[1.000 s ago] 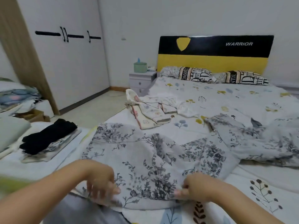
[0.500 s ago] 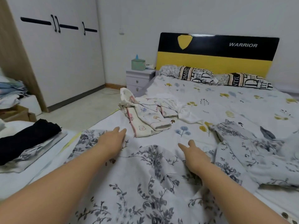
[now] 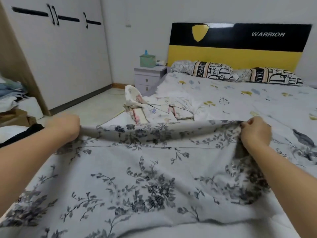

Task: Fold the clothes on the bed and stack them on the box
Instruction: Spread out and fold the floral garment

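Note:
A large grey garment with a dark floral print (image 3: pixel 145 177) lies spread across the near part of the bed. My left hand (image 3: pixel 64 125) grips its far left corner and my right hand (image 3: pixel 255 131) pinches its far right corner, so the far edge is lifted and stretched between them. Beyond it a crumpled cream garment with pink trim (image 3: pixel 154 110) lies on the bed. A folded black garment (image 3: pixel 18 134) rests on the white box top at the left edge. More grey floral cloth (image 3: pixel 301 143) lies to the right.
The bed sheet (image 3: pixel 240 100) has a leaf print, with two lettered pillows (image 3: pixel 212 73) under a yellow and black headboard. A lilac nightstand (image 3: pixel 149 78) holds a green box. White wardrobe doors (image 3: pixel 60 57) stand left, with piled clothes and a cardboard box (image 3: pixel 15 117) below.
My hands went from the garment's near edge to reaching out flat over it, and now they grip its far corners and lift that edge. The view moved closer over the cloth.

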Demonstrator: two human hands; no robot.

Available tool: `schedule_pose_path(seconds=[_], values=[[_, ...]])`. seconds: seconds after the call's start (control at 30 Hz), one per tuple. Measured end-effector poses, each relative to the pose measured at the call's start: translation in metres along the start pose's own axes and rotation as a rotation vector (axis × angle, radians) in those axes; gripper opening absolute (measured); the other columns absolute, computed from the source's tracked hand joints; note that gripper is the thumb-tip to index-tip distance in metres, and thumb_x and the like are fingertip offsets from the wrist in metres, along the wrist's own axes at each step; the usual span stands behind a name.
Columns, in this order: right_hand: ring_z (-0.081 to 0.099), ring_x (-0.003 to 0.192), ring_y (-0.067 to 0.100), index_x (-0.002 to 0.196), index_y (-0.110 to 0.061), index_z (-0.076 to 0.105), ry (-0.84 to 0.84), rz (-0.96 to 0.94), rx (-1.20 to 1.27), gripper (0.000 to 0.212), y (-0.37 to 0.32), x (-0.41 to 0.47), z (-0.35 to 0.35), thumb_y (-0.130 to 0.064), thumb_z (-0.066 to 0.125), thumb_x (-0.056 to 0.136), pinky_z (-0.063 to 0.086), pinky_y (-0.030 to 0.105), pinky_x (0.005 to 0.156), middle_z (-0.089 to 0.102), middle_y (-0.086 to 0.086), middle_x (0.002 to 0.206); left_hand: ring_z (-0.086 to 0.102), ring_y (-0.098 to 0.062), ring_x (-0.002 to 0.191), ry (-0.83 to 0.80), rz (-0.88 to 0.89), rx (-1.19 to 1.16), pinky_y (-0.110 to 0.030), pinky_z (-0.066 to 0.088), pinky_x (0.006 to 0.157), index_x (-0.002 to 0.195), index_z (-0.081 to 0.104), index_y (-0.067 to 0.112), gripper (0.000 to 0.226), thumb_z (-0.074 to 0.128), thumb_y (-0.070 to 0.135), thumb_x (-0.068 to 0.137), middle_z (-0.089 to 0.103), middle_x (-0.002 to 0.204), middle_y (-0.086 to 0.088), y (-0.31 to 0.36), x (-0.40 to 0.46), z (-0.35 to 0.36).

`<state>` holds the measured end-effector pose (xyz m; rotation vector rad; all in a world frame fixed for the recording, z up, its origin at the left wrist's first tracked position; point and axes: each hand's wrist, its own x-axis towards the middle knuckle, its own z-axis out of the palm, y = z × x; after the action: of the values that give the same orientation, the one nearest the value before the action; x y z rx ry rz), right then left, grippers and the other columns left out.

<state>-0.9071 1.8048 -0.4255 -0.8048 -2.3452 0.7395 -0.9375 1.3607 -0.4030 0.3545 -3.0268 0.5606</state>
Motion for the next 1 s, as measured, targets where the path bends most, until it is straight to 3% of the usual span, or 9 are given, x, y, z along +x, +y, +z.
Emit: schedule_pose_path(seconds=[0.13,0.27,0.33,0.4,0.47,0.57,0.67,0.8,1.0], values=[[0.048,0.111,0.038,0.135,-0.007,0.035,-0.149,-0.028,0.056,0.039,-0.024,-0.012,0.020,-0.016,0.046,0.098,0.039,0.043,0.092,0.024,0.016,0.145,0.051,-0.037,0.104,0.158,-0.026,-0.302,-0.037,0.037,0.074,0.116,0.043,0.006,0.028,0.048,0.007,0.088,0.043,0.122,-0.019,0.023,0.001,0.000],[0.002,0.145,0.034,0.151,-0.020,0.010,-0.377,-0.249,-0.176,0.066,-0.035,-0.069,0.059,-0.044,0.040,0.097,0.012,0.052,0.116,-0.014,0.009,0.157,0.032,-0.035,0.132,0.333,0.212,-0.489,-0.046,0.029,0.107,0.143,0.032,0.016,0.053,0.047,0.028,0.093,0.024,0.150,-0.015,0.079,-0.021,0.009],[-0.017,0.143,0.032,0.151,-0.025,-0.004,-0.480,-0.411,-0.364,0.072,-0.022,-0.097,0.078,-0.058,0.028,0.095,-0.007,0.055,0.112,-0.022,0.007,0.156,0.003,-0.028,0.145,0.272,0.349,-0.436,-0.048,0.004,0.117,0.150,0.006,0.028,0.064,0.018,0.056,0.094,-0.002,0.158,-0.003,0.103,-0.038,0.032],[-0.026,0.141,0.033,0.149,-0.032,-0.011,-0.665,-0.447,-0.498,0.073,0.003,-0.110,0.093,-0.067,0.019,0.091,-0.011,0.057,0.111,-0.025,0.002,0.155,-0.017,-0.024,0.144,0.115,0.464,-0.363,-0.050,-0.011,0.114,0.147,-0.013,0.036,0.090,-0.023,0.076,0.068,-0.019,0.155,0.003,0.109,-0.052,0.065],[-0.030,0.140,0.029,0.148,-0.038,-0.011,-0.804,-0.376,-0.488,0.073,0.021,-0.111,0.102,-0.071,0.016,0.089,-0.009,0.056,0.112,-0.025,-0.005,0.155,-0.019,-0.023,0.143,-0.049,0.485,-0.323,-0.050,-0.013,0.115,0.144,-0.018,0.039,0.113,-0.041,0.080,0.042,-0.020,0.156,0.003,0.105,-0.052,0.094],[-0.029,0.140,0.028,0.148,-0.041,-0.009,-0.811,-0.371,-0.479,0.071,0.024,-0.108,0.103,-0.071,0.017,0.089,-0.011,0.057,0.111,-0.023,-0.008,0.155,-0.017,-0.024,0.144,-0.114,0.471,-0.307,-0.049,-0.013,0.114,0.145,-0.017,0.041,0.117,-0.041,0.081,0.037,-0.018,0.157,0.004,0.103,-0.052,0.098],[-0.018,0.144,0.029,0.151,-0.034,0.002,-0.790,-0.403,-0.475,0.068,0.018,-0.108,0.096,-0.064,0.022,0.093,-0.006,0.058,0.112,-0.011,-0.004,0.159,-0.012,-0.027,0.145,-0.170,0.449,-0.323,-0.051,-0.010,0.114,0.148,-0.011,0.038,0.094,-0.015,0.084,0.066,-0.014,0.158,0.001,0.105,-0.056,0.081],[0.045,0.122,0.025,0.128,-0.015,0.051,-0.701,-0.472,-0.307,0.037,0.006,-0.113,0.063,-0.035,0.040,0.098,0.038,0.037,0.101,0.051,0.008,0.133,0.004,-0.026,0.146,-0.102,0.446,-0.376,-0.051,0.004,0.118,0.151,0.008,0.025,0.060,0.025,0.049,0.098,0.002,0.159,-0.003,0.119,-0.073,0.049],[0.052,0.114,0.020,0.120,-0.015,0.059,-0.659,-0.491,-0.162,0.030,0.024,-0.129,-0.005,-0.017,0.041,0.096,0.040,0.029,0.092,0.059,0.003,0.125,0.023,-0.017,0.141,-0.033,0.687,-0.505,-0.041,0.017,0.116,0.144,0.030,0.026,0.047,0.032,0.040,0.099,0.022,0.155,0.002,0.174,-0.121,0.011]])
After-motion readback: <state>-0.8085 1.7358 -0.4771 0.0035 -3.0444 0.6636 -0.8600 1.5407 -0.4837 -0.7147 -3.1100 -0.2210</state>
